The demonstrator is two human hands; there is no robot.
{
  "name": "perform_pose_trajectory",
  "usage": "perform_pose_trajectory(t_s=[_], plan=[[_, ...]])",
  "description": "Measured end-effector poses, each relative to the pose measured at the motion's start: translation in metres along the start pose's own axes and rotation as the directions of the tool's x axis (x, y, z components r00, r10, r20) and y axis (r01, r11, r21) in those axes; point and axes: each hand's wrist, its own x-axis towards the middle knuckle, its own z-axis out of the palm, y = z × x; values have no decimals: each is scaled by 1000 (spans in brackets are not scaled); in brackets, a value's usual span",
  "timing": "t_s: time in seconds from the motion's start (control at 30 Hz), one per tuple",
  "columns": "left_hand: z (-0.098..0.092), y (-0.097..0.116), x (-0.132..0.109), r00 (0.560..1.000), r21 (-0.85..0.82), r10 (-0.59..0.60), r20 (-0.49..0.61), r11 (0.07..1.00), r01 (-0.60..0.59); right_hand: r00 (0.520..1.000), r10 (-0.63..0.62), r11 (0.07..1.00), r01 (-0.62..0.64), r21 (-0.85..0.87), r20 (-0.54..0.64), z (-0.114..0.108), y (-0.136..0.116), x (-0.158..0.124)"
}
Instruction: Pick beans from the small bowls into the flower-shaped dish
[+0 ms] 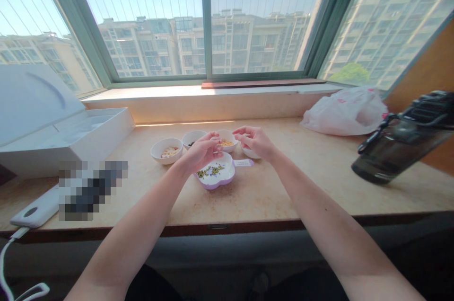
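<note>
My left hand [203, 153] hovers over the left part of a purple-edged, scalloped dish [227, 179]. Its fingers are curved and apart, with nothing visible in them. Green beans [214, 170] lie scattered on the dish's white inside. My right hand [256, 142] is up beside the back right bowls, its fingers bent loosely toward the left and slightly apart; I see nothing held. Behind the dish stand a bowl of pale, flat pieces [166, 151], a bowl of dark beans [191, 136], a bowl of yellow kernels [227, 141], and a white bowl [250, 153] mostly covered by my right hand.
An opened white box [95, 133] stands at the left, near a white device with a cable [35, 211] and a pixelated patch. To the right are a plastic bag [340, 114] and a tilted-looking dark bottle [393, 145]. A window sill [170, 97] runs along the back.
</note>
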Motion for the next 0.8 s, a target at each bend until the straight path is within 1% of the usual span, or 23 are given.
perform_pose_trajectory(t_s=[0.07, 0.13, 0.2, 0.27, 0.53, 0.67, 0.8], plan=[[-1, -2, 1, 1000, 16, 2, -7, 1000, -1, 995, 10, 996, -18, 85, 96, 2, -3, -3], [-4, -4, 3, 1000, 31, -3, -4, 1000, 3, 984, 24, 990, -48, 130, 176, 4, -6, -7], [-6, -6, 5, 1000, 43, -7, -2, 999, 7, 972, 39, 985, -76, 153, 233, 7, -8, -9], [-8, -8, 7, 1000, 55, -5, -7, 998, 6, 965, 45, 983, -89, 164, 257, 10, -10, -10], [-5, -18, 9, 998, 137, 48, -46, 990, -42, 984, 14, 983, -46, 178, 175, 18, -11, -11], [-5, -20, 9, 993, 194, 76, -93, 979, -57, 987, -1, 991, -20, 130, 158, 18, -8, -11], [-4, -16, 9, 987, 287, 101, -128, 956, -61, 989, -56, 998, 50, 43, 140, 18, -6, -11]])
